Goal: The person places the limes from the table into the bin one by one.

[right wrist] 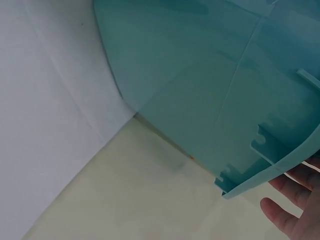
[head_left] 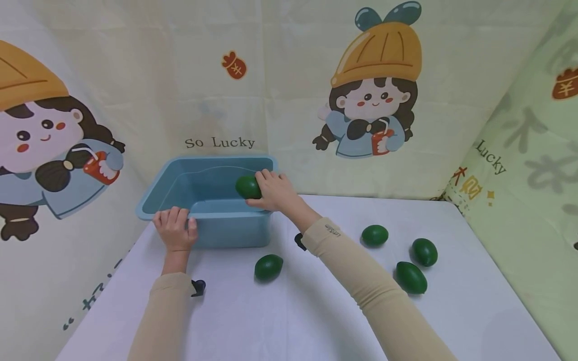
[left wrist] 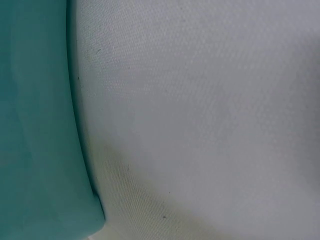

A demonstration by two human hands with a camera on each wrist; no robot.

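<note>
A dark green fruit is held up over the mouth of the blue basin, towards its right end; how high above the basin's floor cannot be told. It's gripped by the right hand, fingers to the upper side, thumb to the lower, the grasp narrowed to the fruit's own width. And across to the left, the basin's near rim is gripped by the left hand, its fingers hooked over the edge! From the right wrist, the basin's wall and rim are caught, with fingers right at the rim; from the left wrist, basin and cloth are picked up.

Just in front of the basin, a loose fruit is seen lying on the white table. Off to the right, past the forearm, a farther fruit is spotted, then a close pair of fruits. Both arms are covered by beige sleeves. Behind it all, the pale backdrop is printed with cartoon figures in yellow hats, and "So Lucky" is lettered above the basin.
</note>
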